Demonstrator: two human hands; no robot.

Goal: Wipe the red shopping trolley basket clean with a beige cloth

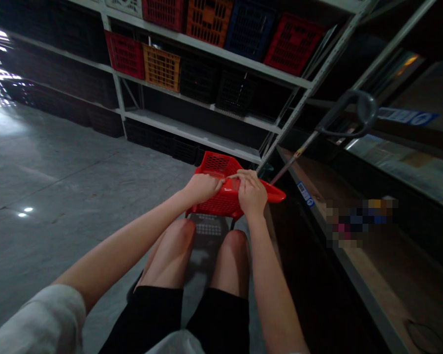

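A red plastic basket point(221, 204) with perforated walls stands in front of my knees, with dark legs or supports beneath it. My left hand point(205, 188) is closed over its near left side, fingertips pinched together. Close by on the right, my right hand point(251, 191) has its fingers bent, their tips almost meeting those of the left. Whatever lies between the fingertips is too small and blurred to name. From the basket's right end, a thin rod with a grey loop handle point(365, 113) slants up to the right.
A white metal shelf rack point(203, 135) holds several crates ahead, among them a red crate point(293, 43) and a yellow crate point(161, 66). To my right runs a wooden shelf point(369, 265) with a blurred-out patch on it. Grey concrete floor point(59, 182) spreads left.
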